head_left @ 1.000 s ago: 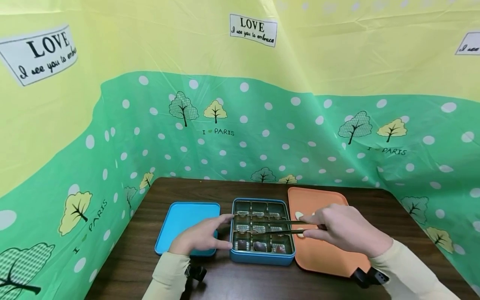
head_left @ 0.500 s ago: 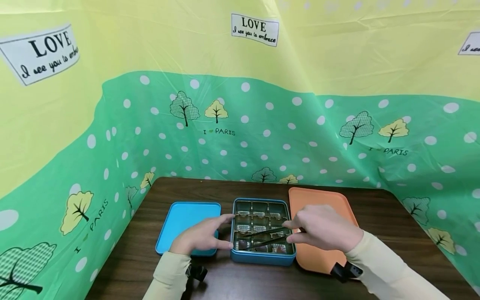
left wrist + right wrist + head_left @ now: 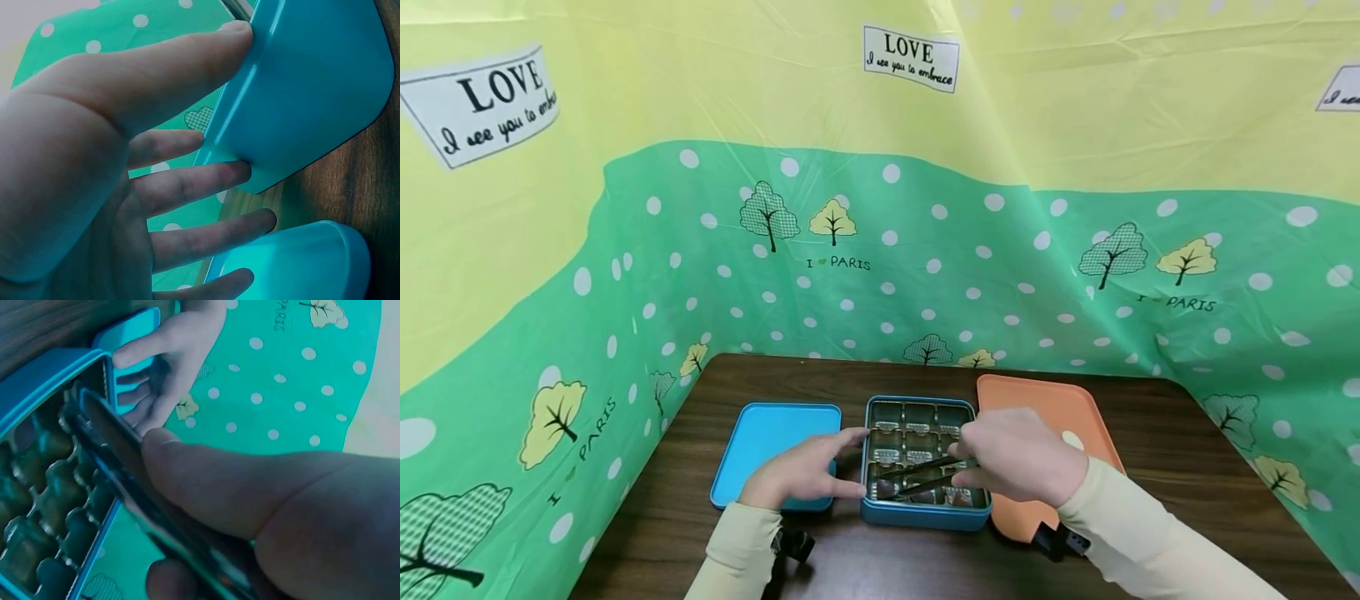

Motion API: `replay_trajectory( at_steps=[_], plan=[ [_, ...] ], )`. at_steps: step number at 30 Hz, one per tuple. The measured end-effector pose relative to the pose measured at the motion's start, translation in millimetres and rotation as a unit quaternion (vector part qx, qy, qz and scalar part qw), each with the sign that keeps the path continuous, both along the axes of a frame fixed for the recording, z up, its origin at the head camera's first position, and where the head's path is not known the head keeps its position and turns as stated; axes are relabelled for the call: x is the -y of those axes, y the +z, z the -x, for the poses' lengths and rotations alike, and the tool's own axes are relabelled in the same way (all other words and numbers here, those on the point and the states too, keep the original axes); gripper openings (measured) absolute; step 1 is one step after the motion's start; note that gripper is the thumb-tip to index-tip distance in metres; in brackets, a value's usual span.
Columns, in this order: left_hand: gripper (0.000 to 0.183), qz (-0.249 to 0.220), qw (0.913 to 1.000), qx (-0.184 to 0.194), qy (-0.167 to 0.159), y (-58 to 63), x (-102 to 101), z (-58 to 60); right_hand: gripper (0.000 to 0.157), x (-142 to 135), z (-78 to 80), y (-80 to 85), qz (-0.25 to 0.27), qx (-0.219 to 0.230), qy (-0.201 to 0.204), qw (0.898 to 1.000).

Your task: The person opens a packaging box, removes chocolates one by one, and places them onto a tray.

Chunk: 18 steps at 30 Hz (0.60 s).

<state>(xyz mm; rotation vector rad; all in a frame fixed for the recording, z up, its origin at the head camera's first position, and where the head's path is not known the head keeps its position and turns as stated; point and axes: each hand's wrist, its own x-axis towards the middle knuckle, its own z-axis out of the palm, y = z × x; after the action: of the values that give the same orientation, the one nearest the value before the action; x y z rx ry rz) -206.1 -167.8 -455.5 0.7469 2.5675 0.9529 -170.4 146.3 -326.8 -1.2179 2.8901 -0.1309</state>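
My right hand [image 3: 1022,454] holds a pair of dark tongs [image 3: 925,464] over the blue tin [image 3: 925,517]. The two tong arms stand apart, their tips down at the front-left compartment, around a dark brown, chocolate-like piece [image 3: 886,489]. Other dark pieces sit along the front row, partly behind the tongs. A clear divided insert fills the tin. My left hand [image 3: 797,471] rests its fingertips against the tin's left side, thumb at the front-left corner; in the left wrist view its fingers [image 3: 194,181] are spread and nearly straight.
Left of the tin lies a blue lid [image 3: 782,421], partly under my left hand. An orange tray [image 3: 1033,396] lies to the right, with a pale round piece [image 3: 1072,439] on it. A patterned green and yellow curtain [image 3: 887,317] stands behind the brown table [image 3: 850,379].
My right hand has moved left from the tray across the tin, bringing the tong tips down to the front-left compartment. My left hand has stayed in place.
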Motion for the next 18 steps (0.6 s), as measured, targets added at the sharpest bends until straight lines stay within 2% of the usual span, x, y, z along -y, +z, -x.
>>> replay_trajectory(
  at_steps=[1, 5, 8, 10, 16, 18],
  plan=[
    [0.088, 0.001, 1.0000, 0.001, 0.001, 0.2, 0, -0.2, 0.042, 2, -0.4, 0.3, -0.004, -0.003, 0.002, 1.000],
    [0.088, 0.002, 1.0000, -0.001, 0.001, 0.2, 0, -0.7, 0.029, 10, -0.6, 0.2, -0.021, -0.019, 0.007, 1.000],
    [0.088, 0.004, 1.0000, -0.003, 0.001, -0.5, -1, -0.6, 0.039, 15, -0.4, -0.5, -0.033, -0.030, 0.011, 0.999],
    [0.088, 0.006, 1.0000, -0.004, 0.002, -1.0, 0, -0.5, 0.052, 18, -0.5, -1.0, -0.039, -0.035, 0.012, 0.999],
    [0.089, 0.005, 1.0000, -0.006, 0.002, -2.4, 1, 0.6, 0.049, 23, 0.2, -3.7, -0.045, -0.073, 0.024, 0.996],
    [0.089, 0.007, 0.9999, -0.007, 0.002, -2.7, 1, 0.6, 0.056, 24, 0.4, -4.3, -0.046, -0.083, 0.028, 0.995]
  ],
)
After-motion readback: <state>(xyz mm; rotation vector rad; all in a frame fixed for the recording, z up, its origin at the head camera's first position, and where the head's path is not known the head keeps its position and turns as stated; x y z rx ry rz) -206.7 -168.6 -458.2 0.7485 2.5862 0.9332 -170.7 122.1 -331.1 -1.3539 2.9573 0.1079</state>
